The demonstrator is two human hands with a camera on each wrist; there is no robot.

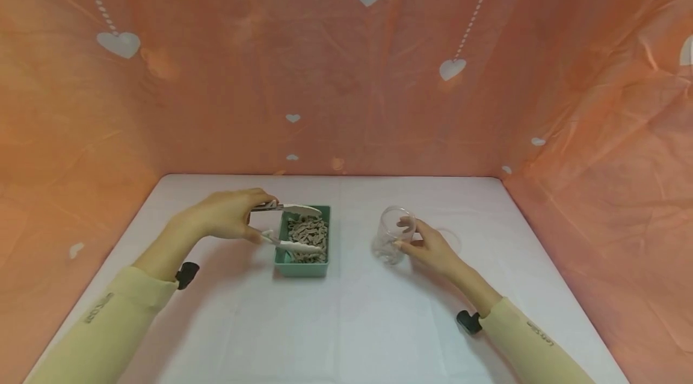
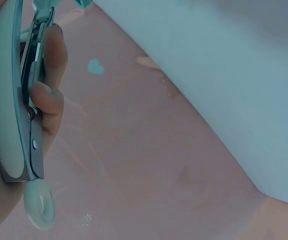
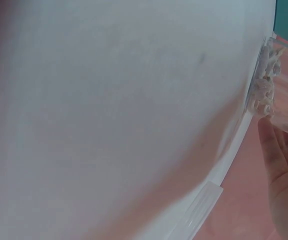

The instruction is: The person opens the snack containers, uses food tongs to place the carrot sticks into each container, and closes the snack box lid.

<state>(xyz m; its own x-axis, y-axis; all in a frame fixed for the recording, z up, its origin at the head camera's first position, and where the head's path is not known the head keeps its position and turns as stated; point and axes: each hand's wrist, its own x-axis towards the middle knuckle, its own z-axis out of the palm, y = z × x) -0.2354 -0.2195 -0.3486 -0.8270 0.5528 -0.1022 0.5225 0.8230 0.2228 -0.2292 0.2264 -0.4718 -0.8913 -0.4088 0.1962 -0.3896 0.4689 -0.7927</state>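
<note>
Tongs [image 1: 298, 247], arms spread, reach rightward over a green tray [image 1: 301, 271] of grey-brown pieces [image 1: 308, 229] left of the tabletop's [image 1: 379, 324] middle, the tray's long axis running from near edge towards far edge. The left hand [image 1: 230, 215], the nearer one, grips them beyond the tray's left rim. The right hand [image 1: 429, 245] curls around a clear cup [image 1: 391, 236] towards the tabletop's right edge; whether its base touches down, I can't quite tell.
</note>
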